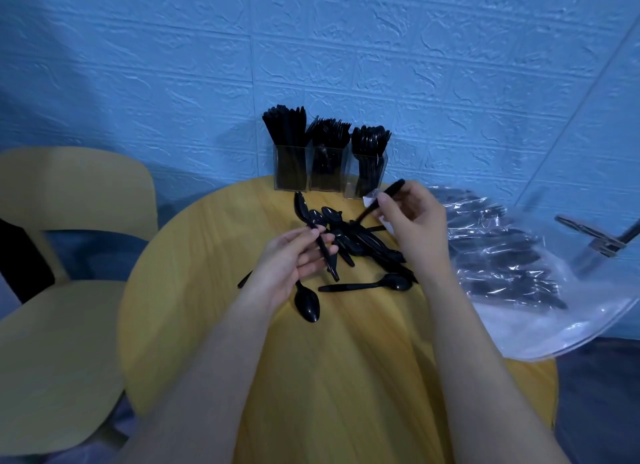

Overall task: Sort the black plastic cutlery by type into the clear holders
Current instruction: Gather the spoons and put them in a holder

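Observation:
Three clear holders stand at the table's far edge: the left holder [290, 167] has knives, the middle holder [325, 169] forks, the right holder [367, 176] spoons. A heap of black spoons [360, 242] lies in the middle of the round yellow table [346, 359]. My left hand [294, 259] grips a couple of black spoons [323, 242] by their handles, bowls pointing away. My right hand [415, 218] pinches one black piece of cutlery [384, 199] by its handle just in front of the right holder; its head is hidden in the heap.
A clear plastic bag [519, 266] with more black cutlery lies over the table's right edge. Two single spoons, the right one [367, 285] and the left one [306, 302], lie nearer to me. A yellow chair [62, 290] stands left. A metal clamp [595, 235] shows at right.

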Demonstrator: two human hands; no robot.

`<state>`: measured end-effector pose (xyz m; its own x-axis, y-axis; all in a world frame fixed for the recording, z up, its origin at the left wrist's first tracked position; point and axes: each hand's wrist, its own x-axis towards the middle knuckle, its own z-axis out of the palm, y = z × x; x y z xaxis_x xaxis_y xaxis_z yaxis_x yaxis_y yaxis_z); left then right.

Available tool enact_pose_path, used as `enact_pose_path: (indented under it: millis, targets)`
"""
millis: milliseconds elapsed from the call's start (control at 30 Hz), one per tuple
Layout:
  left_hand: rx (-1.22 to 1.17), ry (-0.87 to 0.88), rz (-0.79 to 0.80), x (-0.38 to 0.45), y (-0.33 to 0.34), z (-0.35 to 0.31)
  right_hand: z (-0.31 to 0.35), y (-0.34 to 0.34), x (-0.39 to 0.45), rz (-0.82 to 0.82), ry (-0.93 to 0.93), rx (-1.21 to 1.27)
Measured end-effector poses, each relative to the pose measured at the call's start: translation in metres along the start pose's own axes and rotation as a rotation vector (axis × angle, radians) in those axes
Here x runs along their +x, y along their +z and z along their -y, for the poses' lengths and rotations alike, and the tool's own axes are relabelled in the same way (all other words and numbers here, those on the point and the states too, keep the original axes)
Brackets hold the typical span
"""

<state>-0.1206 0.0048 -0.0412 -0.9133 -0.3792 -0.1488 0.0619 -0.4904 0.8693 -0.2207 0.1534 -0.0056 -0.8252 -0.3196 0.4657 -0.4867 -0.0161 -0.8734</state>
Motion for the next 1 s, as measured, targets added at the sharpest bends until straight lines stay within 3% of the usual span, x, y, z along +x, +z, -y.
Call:
enact_pose_path:
  millis: [100,233,733,1000]
  targets:
    - [-0.039,-0.030,0.022,0.000,0.002,0.001,0.001,0.016,-0.010,0.031,-0.140,-0.013]
    - [-0.107,-0.046,0.010,0.002,-0.001,0.001,-0.010,0.030,-0.018,0.235,-0.287,-0.237]
    - [-0.172,-0.064,-0.184,0.009,-0.007,0.000,-0.019,0.031,-0.020,0.595,-0.198,-0.358]
    - [-0.186,0.001,-0.245,0.012,-0.006,-0.001,-0.022,0.036,-0.021,0.510,-0.270,-0.370]
